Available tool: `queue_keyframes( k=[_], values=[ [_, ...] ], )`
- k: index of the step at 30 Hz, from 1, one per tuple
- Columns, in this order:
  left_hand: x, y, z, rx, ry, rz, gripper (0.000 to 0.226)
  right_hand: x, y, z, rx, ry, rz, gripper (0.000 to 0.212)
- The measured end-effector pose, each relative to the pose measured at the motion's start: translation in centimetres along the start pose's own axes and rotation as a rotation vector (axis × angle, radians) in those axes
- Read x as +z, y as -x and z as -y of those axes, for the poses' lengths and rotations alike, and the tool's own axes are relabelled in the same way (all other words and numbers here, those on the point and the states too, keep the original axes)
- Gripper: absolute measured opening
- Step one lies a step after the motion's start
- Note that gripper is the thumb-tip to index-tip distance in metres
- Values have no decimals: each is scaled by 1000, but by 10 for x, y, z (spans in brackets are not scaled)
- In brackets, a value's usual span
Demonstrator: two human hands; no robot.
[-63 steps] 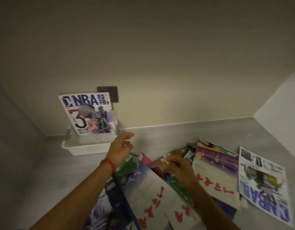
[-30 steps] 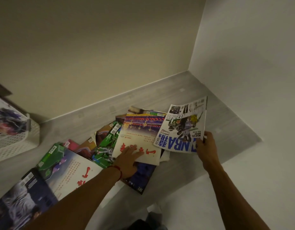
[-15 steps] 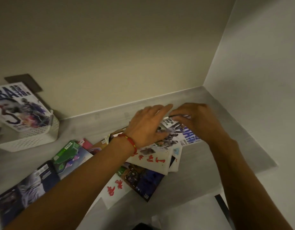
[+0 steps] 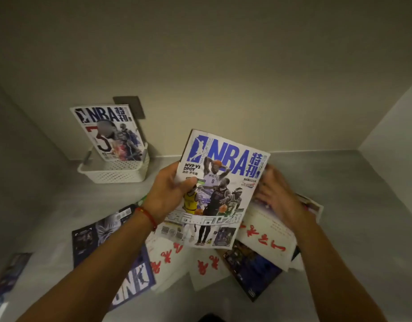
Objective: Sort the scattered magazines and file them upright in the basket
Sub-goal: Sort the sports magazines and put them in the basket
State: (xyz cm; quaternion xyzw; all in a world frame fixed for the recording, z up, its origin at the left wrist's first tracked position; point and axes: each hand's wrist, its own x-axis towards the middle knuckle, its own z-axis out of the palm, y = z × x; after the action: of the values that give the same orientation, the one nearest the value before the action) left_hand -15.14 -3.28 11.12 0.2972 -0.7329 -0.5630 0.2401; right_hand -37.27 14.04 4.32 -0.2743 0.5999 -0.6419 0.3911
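The left hand (image 4: 171, 194) pinches an NBA magazine (image 4: 214, 191) by its left edge above the counter's (image 4: 351, 205) middle, the blurred right hand (image 4: 277, 196) lies spread beside it, one magazine (image 4: 110, 133) stands in the basket (image 4: 112, 173) at the back left corner, and several scattered magazines (image 4: 253, 270) remain unfiled.

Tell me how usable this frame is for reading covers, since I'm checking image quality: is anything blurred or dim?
Head view: dim, warm light; the held NBA magazine reads sharply; the right hand is motion-blurred; wide-angle distortion bends the edges.

Dark wall plate (image 4: 130, 105) behind, grey surface (image 4: 339, 182) beneath, beige wall (image 4: 223, 66), red wrist string (image 4: 149, 216)
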Motion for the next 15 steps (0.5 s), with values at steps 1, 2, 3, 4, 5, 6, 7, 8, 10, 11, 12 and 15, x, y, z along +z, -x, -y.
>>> queue_keyframes(
  k=[1,2,3,4,5,6,7,8,10,11,12,15],
  values=[
    [-18,1,2,-16,21,-10,27,21,-5,-10,38,-32,99,51],
    [-36,1,6,-28,21,-28,27,44,-10,-16,49,-33,152,47],
    [-55,1,10,-36,12,-51,26,67,-17,-18,39,-3,159,42],
    [-75,1,14,-45,1,-72,26,90,-24,-18,16,50,126,35],
    [-95,0,20,-52,3,-90,28,111,-32,-16,-12,132,70,27],
    [-114,-1,26,-60,21,-105,30,129,-40,-13,-39,216,28,23],
    [-134,-3,32,-70,53,-121,31,148,-47,-9,-73,283,7,21],
    [-154,-5,37,-83,85,-140,31,167,-55,-3,-113,332,1,21],
    [-192,-13,48,-78,89,-181,28,204,-74,11,-211,451,-7,18],
    [-212,-19,53,-63,45,-207,26,223,-86,18,-260,521,-21,17],
    [-232,-27,56,-45,-25,-238,23,241,-99,25,-306,582,-42,16],
    [-291,-55,60,-5,-211,-346,21,292,-145,46,-401,699,-122,19]
  ],
)
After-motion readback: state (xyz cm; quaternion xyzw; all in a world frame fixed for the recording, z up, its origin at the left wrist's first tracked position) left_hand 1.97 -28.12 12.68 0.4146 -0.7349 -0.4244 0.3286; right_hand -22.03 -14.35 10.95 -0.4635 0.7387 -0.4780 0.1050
